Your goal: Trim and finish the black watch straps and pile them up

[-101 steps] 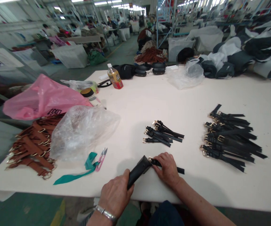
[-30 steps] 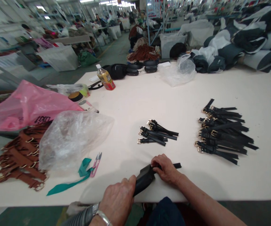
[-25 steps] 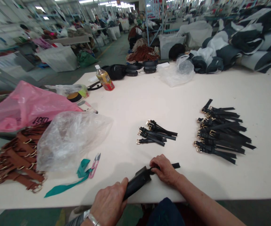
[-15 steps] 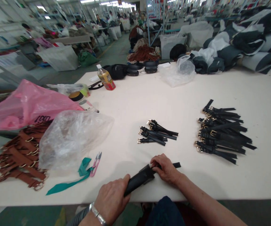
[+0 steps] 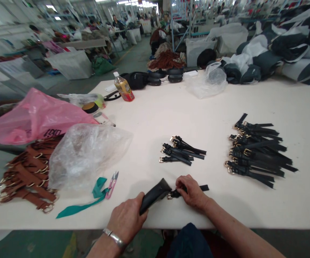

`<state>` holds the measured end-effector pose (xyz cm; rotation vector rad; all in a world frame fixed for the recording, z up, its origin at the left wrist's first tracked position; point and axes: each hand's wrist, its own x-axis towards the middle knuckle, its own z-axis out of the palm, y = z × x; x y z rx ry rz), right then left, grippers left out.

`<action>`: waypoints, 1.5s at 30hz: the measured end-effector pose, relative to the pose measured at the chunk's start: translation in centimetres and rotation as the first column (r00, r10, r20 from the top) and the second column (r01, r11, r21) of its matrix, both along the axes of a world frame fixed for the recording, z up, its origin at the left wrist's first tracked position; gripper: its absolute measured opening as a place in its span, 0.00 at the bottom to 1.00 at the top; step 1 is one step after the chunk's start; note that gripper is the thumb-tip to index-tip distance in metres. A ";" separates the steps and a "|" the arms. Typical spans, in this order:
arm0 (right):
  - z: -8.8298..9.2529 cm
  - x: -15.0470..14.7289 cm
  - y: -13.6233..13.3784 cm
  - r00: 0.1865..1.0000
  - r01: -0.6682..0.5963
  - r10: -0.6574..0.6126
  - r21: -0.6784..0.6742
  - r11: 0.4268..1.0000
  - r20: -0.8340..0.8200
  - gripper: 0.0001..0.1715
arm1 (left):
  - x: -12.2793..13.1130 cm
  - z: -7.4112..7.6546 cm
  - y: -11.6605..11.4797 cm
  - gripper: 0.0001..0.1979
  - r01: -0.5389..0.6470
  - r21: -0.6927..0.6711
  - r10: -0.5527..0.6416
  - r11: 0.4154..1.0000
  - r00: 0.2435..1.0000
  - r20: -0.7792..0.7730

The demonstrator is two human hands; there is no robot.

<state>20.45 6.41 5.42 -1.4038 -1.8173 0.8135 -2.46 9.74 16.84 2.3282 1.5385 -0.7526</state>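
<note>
My left hand (image 5: 129, 216) is closed around a wide black leather-like strip (image 5: 155, 195), curled lengthwise, its far end raised off the table. In my right hand (image 5: 189, 191) the fingertips pinch a short black buckle strap (image 5: 175, 194) that lies along the table. Its gold buckle points left, close to the end of the wide strip, and its tail sticks out right of the hand. Whether strip and strap touch, I cannot tell. Beyond my hands lies a small group of black buckle straps (image 5: 180, 152), with a larger pile of buckle straps (image 5: 259, 152) to the right.
On the left are brown straps with metal rings (image 5: 31, 175), a clear plastic bag (image 5: 82, 154), a pink bag (image 5: 39, 118), pink-handled thread snips (image 5: 112, 185) and a green ribbon (image 5: 76, 209). A drink bottle (image 5: 124, 87) and dark rolls (image 5: 252, 73) stand farther back.
The wide black strip has moved left and its far end has lifted, uncovering the gold buckle of the strap under my right fingers. The view has shifted slightly.
</note>
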 end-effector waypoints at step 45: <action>0.0 -0.1 0.1 1.000 0.019 -0.019 -0.012 1.000 0.006 0.13 | 0.9 -1.0 -0.8 0.18 -0.011 -0.027 0.013 1.000 0.997 0.079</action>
